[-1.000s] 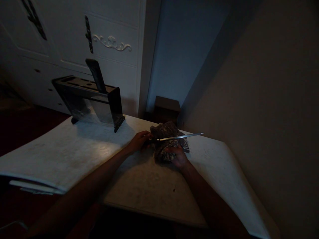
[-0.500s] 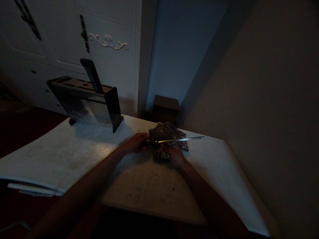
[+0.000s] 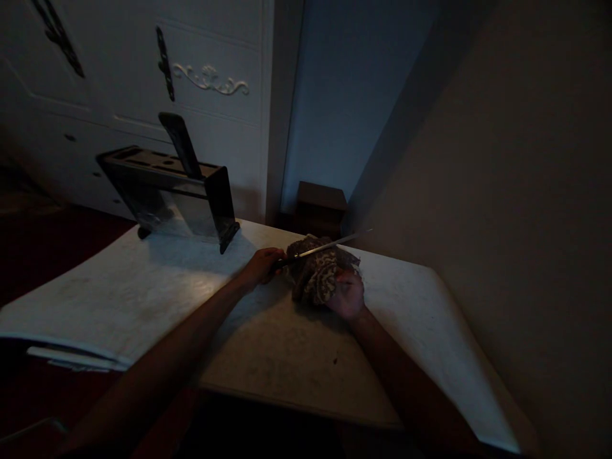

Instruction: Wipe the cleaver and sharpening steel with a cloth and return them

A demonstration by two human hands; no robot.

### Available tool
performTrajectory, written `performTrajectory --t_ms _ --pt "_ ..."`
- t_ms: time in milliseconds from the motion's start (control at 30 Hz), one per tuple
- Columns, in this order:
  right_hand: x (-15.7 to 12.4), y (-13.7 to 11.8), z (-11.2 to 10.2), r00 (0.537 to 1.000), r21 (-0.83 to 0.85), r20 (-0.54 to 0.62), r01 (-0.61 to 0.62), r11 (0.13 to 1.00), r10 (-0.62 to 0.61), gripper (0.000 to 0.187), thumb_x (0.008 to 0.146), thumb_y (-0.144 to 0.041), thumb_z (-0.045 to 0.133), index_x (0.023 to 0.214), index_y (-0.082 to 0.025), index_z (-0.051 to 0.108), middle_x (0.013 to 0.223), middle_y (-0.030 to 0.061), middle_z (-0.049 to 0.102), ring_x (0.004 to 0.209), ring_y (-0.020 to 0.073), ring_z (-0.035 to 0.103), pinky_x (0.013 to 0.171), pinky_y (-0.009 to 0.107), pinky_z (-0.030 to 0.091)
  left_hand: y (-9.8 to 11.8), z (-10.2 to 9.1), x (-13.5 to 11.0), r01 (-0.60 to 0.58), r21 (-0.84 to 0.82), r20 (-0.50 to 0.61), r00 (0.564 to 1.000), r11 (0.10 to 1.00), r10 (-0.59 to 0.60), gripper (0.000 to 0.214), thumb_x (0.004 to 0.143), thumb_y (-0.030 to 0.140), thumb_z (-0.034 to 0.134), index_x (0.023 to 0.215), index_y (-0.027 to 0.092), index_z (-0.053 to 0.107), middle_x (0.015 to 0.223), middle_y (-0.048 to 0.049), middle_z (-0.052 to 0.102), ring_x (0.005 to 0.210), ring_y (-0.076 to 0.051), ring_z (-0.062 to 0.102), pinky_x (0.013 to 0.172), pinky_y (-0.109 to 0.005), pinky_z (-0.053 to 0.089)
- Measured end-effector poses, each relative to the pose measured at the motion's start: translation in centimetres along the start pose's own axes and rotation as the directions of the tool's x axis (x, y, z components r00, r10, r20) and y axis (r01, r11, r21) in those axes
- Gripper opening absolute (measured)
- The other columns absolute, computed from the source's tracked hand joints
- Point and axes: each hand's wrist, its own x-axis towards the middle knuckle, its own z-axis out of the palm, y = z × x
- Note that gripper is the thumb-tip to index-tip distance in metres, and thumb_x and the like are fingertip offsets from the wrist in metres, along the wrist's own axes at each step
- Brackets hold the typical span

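My left hand is closed round the dark handle of a long thin knife, whose blade points right and slightly up over a patterned cloth. My right hand grips the near right side of that bunched cloth, which is wrapped partly round the blade near the handle. Both rest on a pale table in dim light.
A dark knife block with one handle sticking up stands at the table's back left. A white cabinet is behind it. A small brown box sits by the far wall. A wall runs along the right.
The knife's tip has lifted and swung back toward the wall. My right hand has pulled the cloth up and shifted slightly right along the blade.
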Motion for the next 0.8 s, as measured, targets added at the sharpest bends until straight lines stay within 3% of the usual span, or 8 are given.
performTrajectory --t_ms 100,200,300,400,633,800 --pt "0.4 0.9 0.2 0.995 -0.044 -0.06 0.072 0.996 -0.075 0.029 0.057 -0.014 0.061 0.085 -0.021 0.065 0.08 0.0008 0.072 0.079 0.0209 0.068 0.076 0.037 0.056 -0.2 0.0 0.2 -0.011 0.044 0.017 1.0 0.999 0.01 0.027 0.087 0.041 0.045 0.086 0.016 0.056 0.046 0.0052 0.049 0.029 -0.007 0.031 0.031 -0.019 0.017" --pt "0.7 1.8 0.5 0.975 -0.112 -0.126 0.171 0.979 -0.185 0.032 0.055 -0.009 0.069 0.084 -0.023 0.065 0.082 -0.0024 0.073 0.073 0.0155 0.066 0.071 0.028 0.055 -0.5 0.3 0.4 -0.141 0.169 0.018 0.99 0.975 0.14 0.032 0.087 0.044 0.043 0.081 0.016 0.057 0.049 0.0039 0.05 0.036 -0.008 0.037 0.037 -0.021 0.025" --pt "1.0 2.3 0.6 0.953 -0.171 -0.156 0.233 0.957 -0.26 0.029 0.054 -0.009 0.071 0.079 -0.023 0.064 0.075 -0.0042 0.071 0.068 0.014 0.065 0.069 0.027 0.054 -0.5 0.7 -0.1 -0.353 0.351 0.069 0.933 0.867 0.352 0.036 0.089 0.045 0.041 0.074 0.017 0.057 0.057 0.0018 0.053 0.052 -0.011 0.048 0.051 -0.022 0.037" --pt "1.1 2.5 0.6 0.934 -0.239 -0.187 0.258 0.936 -0.305 0.025 0.052 -0.008 0.07 0.073 -0.022 0.065 0.071 -0.004 0.07 0.068 0.0153 0.065 0.07 0.029 0.054 -0.5 1.0 -1.0 -0.459 0.519 0.138 0.877 0.721 0.46 0.035 0.093 0.043 0.04 0.074 0.019 0.056 0.063 0.0008 0.056 0.06 -0.013 0.052 0.06 -0.024 0.038" --pt "1.0 2.2 0.6 0.915 -0.326 -0.234 0.246 0.913 -0.33 0.021 0.052 -0.012 0.072 0.071 -0.021 0.068 0.07 -0.0033 0.072 0.065 0.0169 0.066 0.067 0.03 0.055 -0.5 0.9 -1.9 -0.439 0.738 0.168 0.855 0.512 0.491 0.03 0.096 0.037 0.039 0.088 0.021 0.063 0.077 -0.0027 0.066 0.069 -0.016 0.059 0.065 -0.024 0.036" --pt "1.1 2.2 0.6 0.889 -0.275 -0.31 0.256 0.927 -0.337 0.022 0.051 -0.014 0.075 0.071 -0.02 0.069 0.072 -0.0039 0.073 0.066 0.014 0.067 0.067 0.025 0.055 -0.9 0.8 -1.6 -0.487 0.802 0.227 0.783 0.345 0.58 0.032 0.097 0.035 0.04 0.103 0.021 0.068 0.09 -0.0064 0.07 0.076 -0.018 0.061 0.068 -0.027 0.038"
